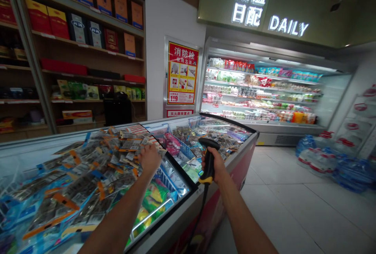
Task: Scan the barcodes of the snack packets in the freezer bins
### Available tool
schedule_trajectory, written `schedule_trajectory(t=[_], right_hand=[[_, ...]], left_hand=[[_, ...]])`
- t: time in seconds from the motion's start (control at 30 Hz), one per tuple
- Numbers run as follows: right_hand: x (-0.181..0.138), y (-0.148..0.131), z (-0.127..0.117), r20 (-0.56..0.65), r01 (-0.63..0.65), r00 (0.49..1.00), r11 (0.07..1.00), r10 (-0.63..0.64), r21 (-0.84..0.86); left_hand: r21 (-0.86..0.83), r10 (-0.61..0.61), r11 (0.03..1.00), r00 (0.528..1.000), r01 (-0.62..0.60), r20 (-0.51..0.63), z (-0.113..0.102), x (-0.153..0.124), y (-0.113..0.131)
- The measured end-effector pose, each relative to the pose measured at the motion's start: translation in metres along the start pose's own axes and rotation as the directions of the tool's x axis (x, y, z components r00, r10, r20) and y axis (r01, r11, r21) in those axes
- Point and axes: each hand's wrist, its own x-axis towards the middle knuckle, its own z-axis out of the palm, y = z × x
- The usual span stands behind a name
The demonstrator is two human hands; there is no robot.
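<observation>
Two bare forearms (pixel 239 211) reached forward from the bottom edge, nearest the camera. The right hand (pixel 217 162) gripped a black handheld barcode scanner with yellow trim (pixel 208 164), holding it upright near the side of a long white chest freezer with a glass top (pixel 179 216); a thin black cable (pixel 202 209) hung from the handle. The left hand (pixel 150 159), fingers bent, rested at the right edge of a big, loose heap of flat, shiny plastic packets with orange and blue strips (pixel 88 164) (whether it gripped one, I could not tell). The heap spread over the left part of the freezer, while green and yellow plastic bags (pixel 154 197) showed below the left hand. Beyond stood brown wooden shelves of boxes (pixel 117 64), a framed red and yellow poster (pixel 182 73) and a brightly lit, open refrigerated case (pixel 264 128) beneath a glowing white sign ending in "DAILY" (pixel 288 26). At right, large blue and clear plastic bottles (pixel 352 173) stood on pale floor tiles (pixel 273 203).
</observation>
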Motion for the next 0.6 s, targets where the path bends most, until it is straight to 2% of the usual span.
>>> schedule_trajectory(t=[0.1, 0.2, 0.3, 0.43, 0.6], right_hand=[[0.001, -0.005, -0.009, -0.022, 0.019, 1.000, 1.000, -0.019, -0.001], [0.002, -0.010, -0.018, -0.039, 0.026, 0.999, 1.000, -0.025, 0.009], [0.002, -0.013, -0.028, -0.050, 0.032, 0.998, 0.999, -0.031, 0.017], [0.005, -0.014, -0.040, -0.077, 0.035, 0.996, 0.999, -0.035, -0.001], [0.012, -0.013, -0.050, -0.091, 0.023, 0.996, 1.000, -0.024, -0.019]], left_hand=[[-0.030, 0.053, 0.998, 0.998, -0.054, -0.033, 0.003, -0.001, 0.018], [-0.100, 0.124, 0.987, 0.992, -0.124, -0.007, 0.015, 0.000, 0.050], [-0.185, 0.189, 0.968, 0.977, -0.168, 0.101, 0.034, -0.001, 0.087], [-0.270, 0.191, 0.957, 0.931, -0.107, 0.310, 0.061, -0.007, 0.126], [-0.266, 0.208, 0.957, 0.917, -0.118, 0.340, 0.081, -0.006, 0.143]])
